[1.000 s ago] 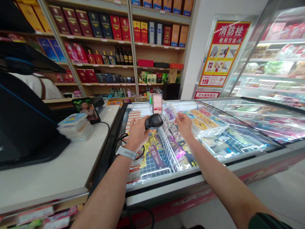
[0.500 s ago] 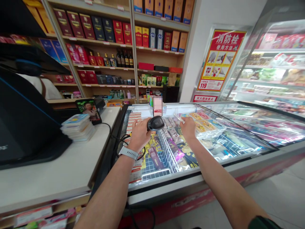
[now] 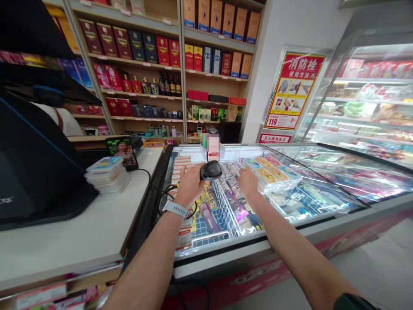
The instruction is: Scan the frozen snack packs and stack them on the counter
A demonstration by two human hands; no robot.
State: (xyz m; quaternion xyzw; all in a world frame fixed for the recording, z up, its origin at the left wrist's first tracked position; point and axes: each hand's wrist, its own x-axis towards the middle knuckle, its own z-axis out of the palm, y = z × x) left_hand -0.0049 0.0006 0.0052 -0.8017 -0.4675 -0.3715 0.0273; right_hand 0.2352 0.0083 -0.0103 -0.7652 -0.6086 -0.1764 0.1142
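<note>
My left hand (image 3: 191, 183), with a grey watch band (image 3: 176, 209) on the wrist, is wrapped round a black barcode scanner (image 3: 211, 170) above the chest freezer's glass. The scanner's head points to the right. My right hand (image 3: 248, 181) is closed at about the same height, its fingers pinching a thin, clear, flat pack seen nearly edge-on and mostly hidden. Just right of this hand, a stack of clear flat packs (image 3: 271, 170) with colourful cartoon prints rests on the freezer glass. A phone-like pink screen (image 3: 213, 147) stands upright behind the scanner.
On the white counter (image 3: 129, 206) at left are another stack of flat packs (image 3: 107, 174), a propped phone (image 3: 124, 153) and a black checkout machine (image 3: 32, 159). A black cable (image 3: 166, 191) loops beside my left wrist. Under the freezer glass lie wrapped ices in wire baskets (image 3: 222, 206).
My right hand has moved left and slightly down, closer to the scanner, turning the thin pack further out of sight. My left hand keeps the scanner almost in place. The view has tilted slightly.
</note>
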